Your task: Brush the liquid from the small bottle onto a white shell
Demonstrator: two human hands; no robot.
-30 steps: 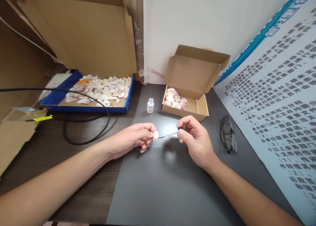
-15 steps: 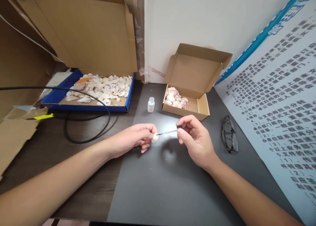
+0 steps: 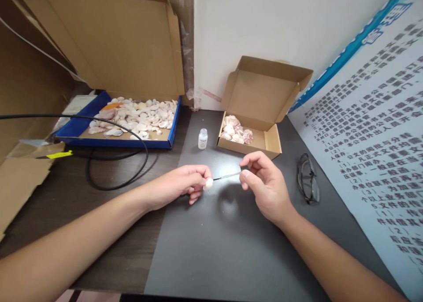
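Between the fingertips of my left hand (image 3: 190, 183) is a small white ribbed shell (image 3: 208, 184), held just above the dark mat. My right hand (image 3: 264, 185) pinches the black end of a thin brush-like stick (image 3: 228, 175). The stick's dark tip points left and ends at or very near the shell's upper right edge; contact cannot be made out. Behind the hands, a small clear bottle (image 3: 202, 139) with a white label stands uncapped on the mat. An open cardboard box (image 3: 273, 139) at the back holds several white and pinkish shells (image 3: 232, 128).
At the back left lies a blue-edged tray (image 3: 114, 142) full of pale shells. A black cable (image 3: 115, 188) loops before it. Folded glasses (image 3: 307, 178) rest on the right, beside a large printed sheet (image 3: 373, 139). Cardboard (image 3: 23, 183) leans at the left.
My right hand has shifted slightly right with the stick, and its dark tip has drawn back from the shell's face toward the edge. My left hand has barely moved.
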